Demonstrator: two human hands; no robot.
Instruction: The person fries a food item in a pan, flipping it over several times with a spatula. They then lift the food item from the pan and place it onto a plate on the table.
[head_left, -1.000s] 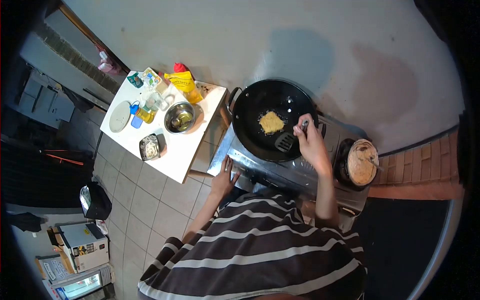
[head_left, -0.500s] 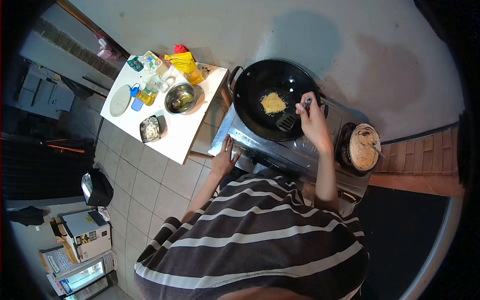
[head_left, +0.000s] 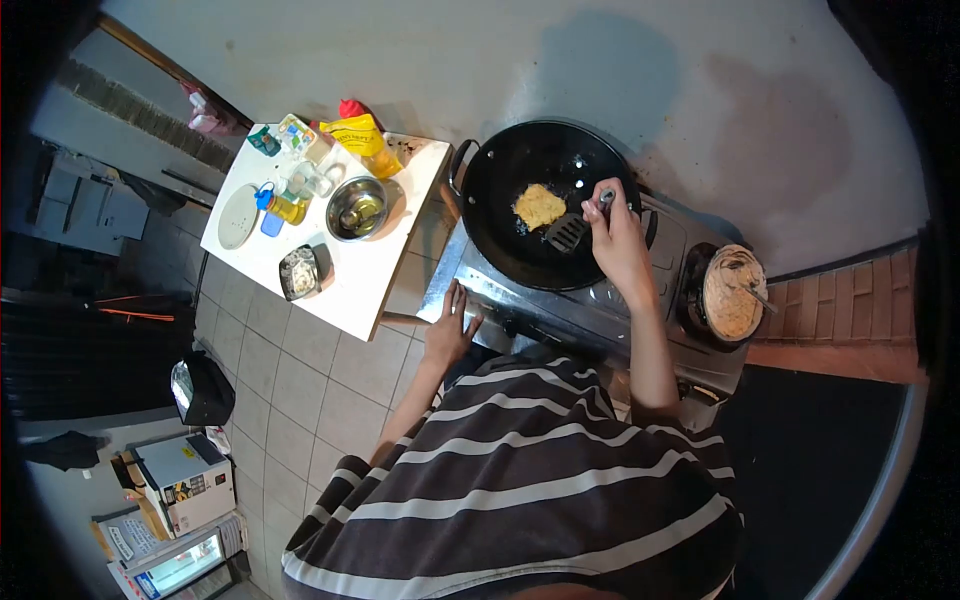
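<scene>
My right hand (head_left: 617, 235) is closed round the handle of a slotted spatula (head_left: 567, 233) over a black wok (head_left: 520, 262). The spatula's head lies at the lower right edge of a yellow frying piece of food (head_left: 540, 207), with oil glistening around it. My left hand (head_left: 450, 327) rests on the front left corner of the metal stove (head_left: 480, 268), fingers stretched out and holding nothing. The wok sits on the stove's left side. To its right a round pan (head_left: 735, 295) of pale orange food has a spoon handle sticking out.
Left of the stove stands a white table (head_left: 350, 290). On it are a steel bowl (head_left: 357, 209), a small dark bowl (head_left: 300, 273) of pale food, a plate (head_left: 238, 217), a yellow pouch (head_left: 352, 135) and several bottles. A wall (head_left: 480, 60) rises behind the stove.
The spatula has shifted slightly left and up, closer against the food. My right hand has moved a little with it. My left hand stays on the stove corner; the whole view has tilted slightly.
</scene>
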